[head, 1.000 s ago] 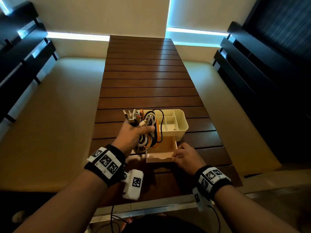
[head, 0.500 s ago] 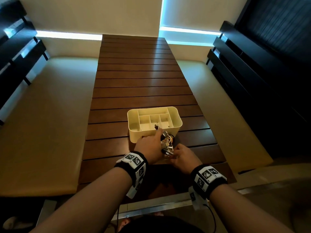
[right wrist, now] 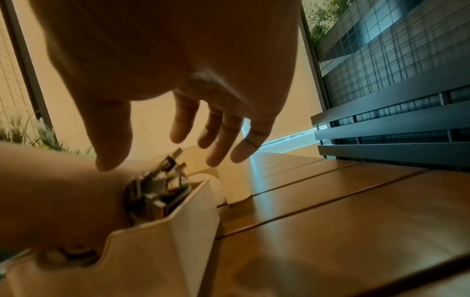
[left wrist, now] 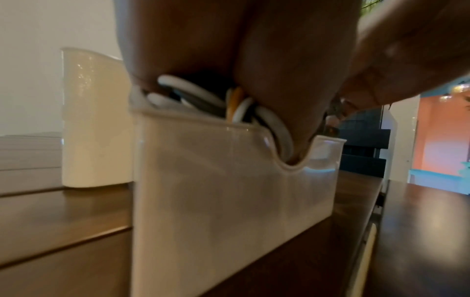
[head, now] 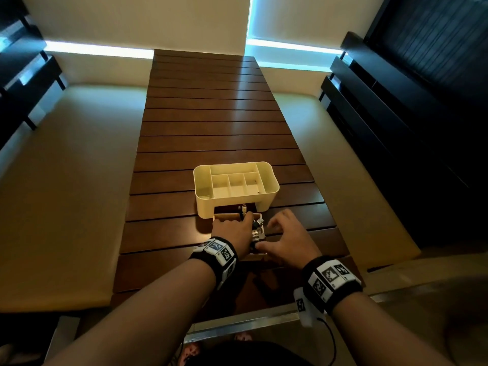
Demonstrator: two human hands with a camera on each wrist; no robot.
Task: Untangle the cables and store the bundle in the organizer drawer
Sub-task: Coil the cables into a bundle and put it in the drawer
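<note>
A cream organizer [head: 204,207] stands on the slatted wooden table, its drawer [head: 224,216] pulled out toward me. My left hand [head: 232,228] grips the cable bundle [head: 257,227] and holds it down inside the drawer. White, grey and orange loops [left wrist: 198,96] show above the drawer front [left wrist: 229,180] under my curled left fingers [left wrist: 267,70]. Metal plugs [right wrist: 157,186] stick up at the drawer's right side. My right hand [head: 287,233] hovers at the drawer's right, its fingers [right wrist: 218,130] spread and holding nothing.
The organizer's top compartments [head: 237,184] hold nothing visible. Beige benches [head: 66,194] flank the dark wood table [head: 216,122], and dark slatted backrests [head: 396,114] rise at the right. The table's near edge has a metal rail [head: 250,326].
My left hand has lowered the bundle from above the organizer into the drawer. My right hand has let go of the drawer front and spread its fingers.
</note>
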